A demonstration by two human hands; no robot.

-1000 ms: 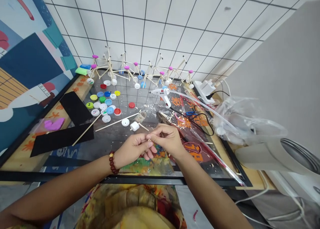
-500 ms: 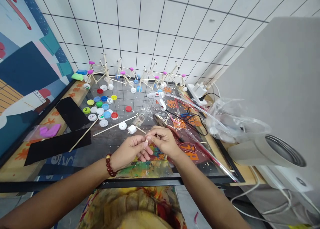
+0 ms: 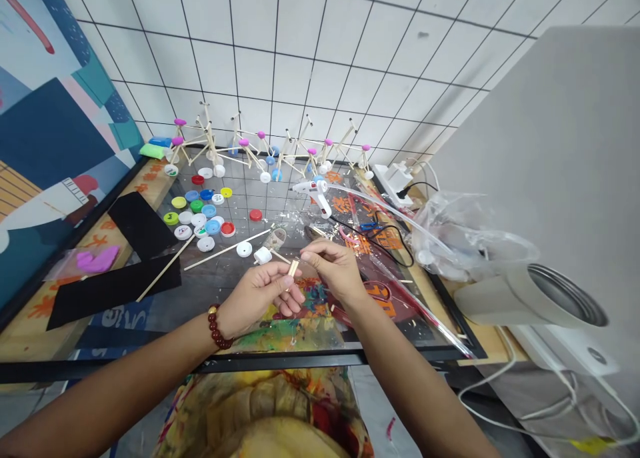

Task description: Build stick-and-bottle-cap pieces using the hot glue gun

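Over the near middle of the glass-topped table [image 3: 210, 291], my left hand [image 3: 260, 297] and my right hand [image 3: 333, 271] meet. A short wooden stick piece [image 3: 293, 271] shows between them. The left hand's thumb and fingers pinch its lower end. The right hand's fingertips are closed beside its upper end. A beaded bracelet [image 3: 216, 327] circles my left wrist. Just beyond the hands lie a white bottle cap on a stick [image 3: 263, 255] and a loose white cap [image 3: 244, 249].
Several coloured bottle caps [image 3: 200, 208] lie at mid left, long wooden skewers [image 3: 225, 248] near them. Stick-and-cap models [image 3: 260, 153] line the back wall. A white glue gun [image 3: 315, 191], black cable [image 3: 385, 235], clear plastic bag [image 3: 465, 238], black felt pieces [image 3: 115, 281] and purple clay [image 3: 93, 261] surround the work spot.
The hands have drawn slightly apart, and the short stick piece now shows clearly between them. The view has shifted a little upward and to the left.
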